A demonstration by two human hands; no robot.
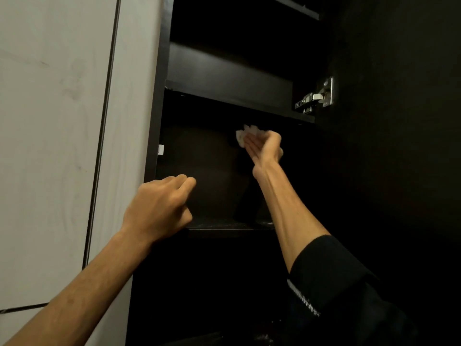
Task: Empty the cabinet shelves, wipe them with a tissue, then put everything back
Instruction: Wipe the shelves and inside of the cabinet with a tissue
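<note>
A dark cabinet stands open in front of me, its shelves bare. My right hand reaches deep into the middle compartment and grips a crumpled white tissue against the back wall, just under the upper shelf. My left hand rests with curled fingers on the front left edge of the lower shelf and holds nothing that I can see.
The open dark door hangs at the right on a metal hinge. A pale wood-grain panel fills the left. A small white catch sits on the cabinet's left side wall. Below the lower shelf everything is dark.
</note>
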